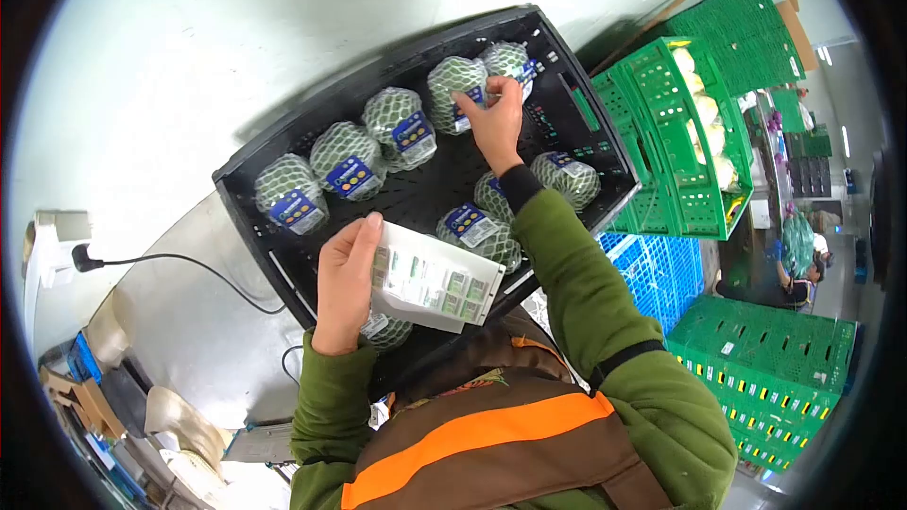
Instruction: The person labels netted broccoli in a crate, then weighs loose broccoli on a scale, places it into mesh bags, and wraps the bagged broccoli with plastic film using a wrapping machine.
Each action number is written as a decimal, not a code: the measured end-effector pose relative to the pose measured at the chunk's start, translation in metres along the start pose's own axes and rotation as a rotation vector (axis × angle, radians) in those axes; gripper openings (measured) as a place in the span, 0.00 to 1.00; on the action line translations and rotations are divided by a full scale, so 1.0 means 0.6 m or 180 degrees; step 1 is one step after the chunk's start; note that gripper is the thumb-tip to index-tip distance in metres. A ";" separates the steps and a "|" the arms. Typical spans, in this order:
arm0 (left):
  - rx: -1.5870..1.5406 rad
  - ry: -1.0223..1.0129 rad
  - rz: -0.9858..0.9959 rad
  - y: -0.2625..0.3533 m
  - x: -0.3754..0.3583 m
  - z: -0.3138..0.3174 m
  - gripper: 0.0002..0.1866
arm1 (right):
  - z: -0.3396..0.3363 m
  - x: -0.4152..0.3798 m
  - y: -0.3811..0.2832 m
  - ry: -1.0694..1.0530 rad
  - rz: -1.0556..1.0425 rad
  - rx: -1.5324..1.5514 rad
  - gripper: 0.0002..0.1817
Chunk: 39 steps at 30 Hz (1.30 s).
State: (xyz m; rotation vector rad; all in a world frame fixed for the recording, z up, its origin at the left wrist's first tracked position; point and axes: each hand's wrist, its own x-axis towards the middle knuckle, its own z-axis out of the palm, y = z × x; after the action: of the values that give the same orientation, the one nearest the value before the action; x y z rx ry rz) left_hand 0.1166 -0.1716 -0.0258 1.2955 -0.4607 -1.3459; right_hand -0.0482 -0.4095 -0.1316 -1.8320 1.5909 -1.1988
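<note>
1 black plastic crate (425, 191), perforated, rectangular. White paper label sheets (436, 276), flat, over crate's near side. 2 hands: left hand (345, 271), crate's near-left, pinches sheets; right hand (498, 123), over crate's far-right, thumb and fingers parted at a round, contact unclear. 9 green netted rounds (342, 145) visible inside crate, bumpy mesh. Blue labels (412, 132) on rounds.

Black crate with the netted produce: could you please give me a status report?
Left hand holding label sheet. Right hand open at a netted piece in black crate. Label sheet and right sleeve partly hiding nearer pieces.
</note>
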 end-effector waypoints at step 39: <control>0.0068 -0.0046 0.1119 0.018 -0.090 -0.130 0.23 | -0.141 -0.197 -0.299 -0.3037 0.0735 0.2165 0.15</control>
State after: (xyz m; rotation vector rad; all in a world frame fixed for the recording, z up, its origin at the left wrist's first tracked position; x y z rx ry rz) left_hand 0.1743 -0.0956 -0.0186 1.1591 -0.6804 -1.0582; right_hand -0.0114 -0.2353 0.0154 -1.3600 0.6942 -0.4932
